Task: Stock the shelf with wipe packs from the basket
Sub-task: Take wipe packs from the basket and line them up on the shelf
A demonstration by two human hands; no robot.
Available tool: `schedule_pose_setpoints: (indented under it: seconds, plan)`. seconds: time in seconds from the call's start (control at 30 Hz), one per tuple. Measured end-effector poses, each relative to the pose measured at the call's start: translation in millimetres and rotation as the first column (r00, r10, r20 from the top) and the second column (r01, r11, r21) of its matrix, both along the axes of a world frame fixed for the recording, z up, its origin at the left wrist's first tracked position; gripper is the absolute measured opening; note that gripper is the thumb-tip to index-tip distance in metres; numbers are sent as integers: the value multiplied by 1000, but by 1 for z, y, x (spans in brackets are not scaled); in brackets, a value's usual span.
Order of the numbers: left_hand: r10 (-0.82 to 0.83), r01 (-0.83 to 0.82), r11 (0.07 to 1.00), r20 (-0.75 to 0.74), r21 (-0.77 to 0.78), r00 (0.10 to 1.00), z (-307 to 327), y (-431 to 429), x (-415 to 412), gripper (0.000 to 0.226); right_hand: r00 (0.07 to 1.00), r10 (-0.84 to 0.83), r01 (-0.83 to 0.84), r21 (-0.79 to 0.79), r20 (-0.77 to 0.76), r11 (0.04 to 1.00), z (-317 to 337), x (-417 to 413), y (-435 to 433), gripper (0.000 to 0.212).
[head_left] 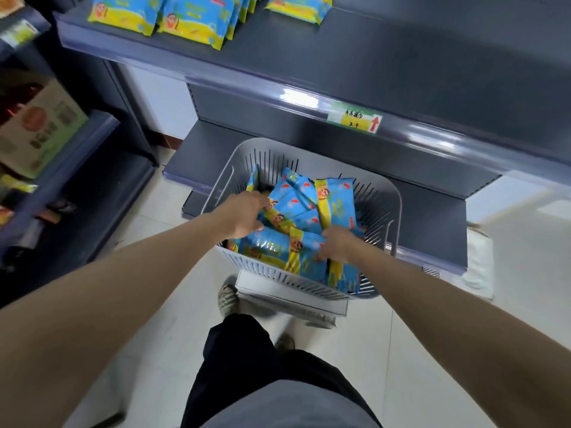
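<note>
Both hands reach into the grey slotted basket [398,199] below the shelf [340,57]: the left hand [244,215] curls round wipe packs [335,205], the right hand [337,244] grips a near pack [309,264]; shelved packs [191,20] lie above

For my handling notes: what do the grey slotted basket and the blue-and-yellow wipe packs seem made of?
Grey slotted basket: probably moulded plastic, matt; even slots and a rounded rim suggest it. Blue-and-yellow wipe packs: likely soft printed plastic film, glossy; it creases and catches light.

place: shop | evidence: shelf [340,66]; price tag [355,119], writing partly blurred
</note>
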State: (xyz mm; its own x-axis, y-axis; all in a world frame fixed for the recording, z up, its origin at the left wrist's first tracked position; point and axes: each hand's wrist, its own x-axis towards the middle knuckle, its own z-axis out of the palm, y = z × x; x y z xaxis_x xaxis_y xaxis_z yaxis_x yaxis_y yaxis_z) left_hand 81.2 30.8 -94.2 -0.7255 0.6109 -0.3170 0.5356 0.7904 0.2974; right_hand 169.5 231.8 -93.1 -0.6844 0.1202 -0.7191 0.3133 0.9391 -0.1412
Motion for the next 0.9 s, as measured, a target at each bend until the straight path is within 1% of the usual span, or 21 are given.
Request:
schedule_pose_setpoints:
  seconds: [0.07,0.1,0.13,0.2,0.27,0.3,0.33,0.4,0.43,0.53,0.6,0.67,0.77,0.83,0.9]
  plan:
    - [11,-10,1000,37,-12,999,-10,2,-2,48,996,-89,89,-46,4,995,-3,-1,1,48]
    - [13,-11,999,58,-36,998,-14,3,-3,50,986,-167,167,-106,10,980,-2,-2,3,50]
    - [13,-6,997,81,-77,997,-17,5,-4,51,969,-247,245,-177,11,953,-1,-3,6,59]
    - [6,18,985,139,-174,990,-23,10,-5,57,932,-362,338,-296,-28,893,7,-5,11,76]
    - [10,43,972,224,-229,975,-27,14,-5,65,894,-442,384,-390,-68,837,17,-7,17,80]
    - [10,54,970,261,-238,965,-29,17,-5,68,874,-478,400,-433,-84,808,24,-8,19,76]
    - [6,67,968,288,-243,957,-31,19,-5,67,851,-516,412,-481,-103,774,31,-9,22,67]
    - [-11,99,958,312,-268,950,-35,23,-5,61,802,-582,418,-575,-129,703,44,-13,28,42]
    - [-20,114,950,307,-290,952,-36,24,-4,56,776,-618,424,-619,-128,661,50,-15,30,34]
    - [-64,166,920,281,-355,958,-34,28,-5,42,707,-704,431,-749,-66,503,64,-22,38,22]
    - [-88,193,918,297,-348,951,-26,31,-10,34,692,-722,419,-807,-14,417,73,-27,42,16]
    - [-106,205,924,301,-322,948,-9,34,-19,35,688,-725,404,-826,-9,393,82,-36,44,11]
    - [-134,196,944,234,-265,963,33,37,-36,52,665,-746,381,-847,-27,370,100,-57,47,10]
    - [-154,190,961,180,-202,971,65,35,-49,46,648,-757,363,-841,-81,401,113,-74,46,10]
    - [-170,182,975,99,-131,980,97,30,-61,33,633,-758,333,-829,-156,449,128,-92,47,14]
